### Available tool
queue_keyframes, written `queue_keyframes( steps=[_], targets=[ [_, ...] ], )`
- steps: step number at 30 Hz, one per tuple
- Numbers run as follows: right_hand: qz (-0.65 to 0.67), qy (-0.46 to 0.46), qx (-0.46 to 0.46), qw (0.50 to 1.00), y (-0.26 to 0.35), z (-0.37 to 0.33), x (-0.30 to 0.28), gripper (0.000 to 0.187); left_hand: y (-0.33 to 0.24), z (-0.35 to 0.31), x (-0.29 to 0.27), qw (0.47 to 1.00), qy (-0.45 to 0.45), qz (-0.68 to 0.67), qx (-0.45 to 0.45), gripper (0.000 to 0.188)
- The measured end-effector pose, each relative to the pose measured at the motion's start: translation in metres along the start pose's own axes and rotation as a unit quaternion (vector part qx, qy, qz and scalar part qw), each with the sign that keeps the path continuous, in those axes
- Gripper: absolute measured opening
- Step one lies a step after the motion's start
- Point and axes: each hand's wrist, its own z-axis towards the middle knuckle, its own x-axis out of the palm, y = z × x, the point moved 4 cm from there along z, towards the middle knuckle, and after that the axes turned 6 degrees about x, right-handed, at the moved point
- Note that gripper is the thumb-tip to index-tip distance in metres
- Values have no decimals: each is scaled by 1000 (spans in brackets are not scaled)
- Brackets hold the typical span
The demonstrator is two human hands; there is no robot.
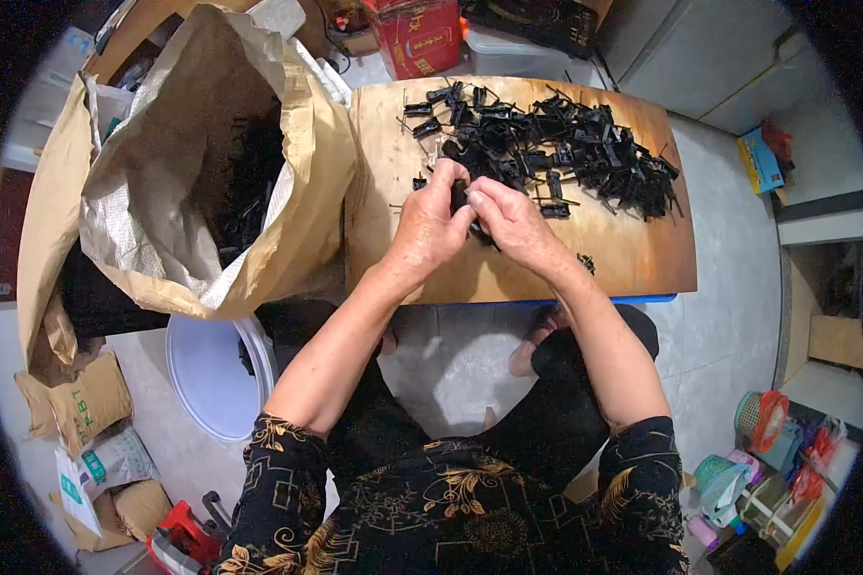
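Observation:
Over the wooden board (393, 259), my left hand (430, 218) and my right hand (516, 222) meet, both with fingers closed. A small black plastic part (460, 195) shows between them, gripped in the left fingers. The right thumb and fingertips pinch at its side; whether they hold a separate piece is hidden. Just beyond my hands spreads a loose pile of black plastic parts (566, 139) with thin stems sticking out. A small black piece (586, 263) lies apart near my right wrist.
A large open paper sack (307, 182) with black parts inside stands left of the board. Below it is a white round bucket (211, 374). A red box (414, 40) sits behind the board. Baskets and bags (729, 479) crowd the lower right; packed sacks (91, 398) lie at left.

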Motion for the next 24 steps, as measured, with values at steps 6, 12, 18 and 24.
queue_keyframes(
  steps=[6,12,18,24],
  targets=[
    [61,-51,-13,997,12,-2,-9,19,-12,12,-4,990,-37,-138,-21,25],
    [174,-10,82,981,2,-12,-19,23,-10,12,-7,828,-48,-541,-138,30],
    [250,-1,84,965,12,-20,-20,19,-4,1,-1,800,39,-579,-155,38],
    [287,74,81,952,17,-22,-22,19,-19,-6,8,770,178,-595,-147,44]
  ],
)
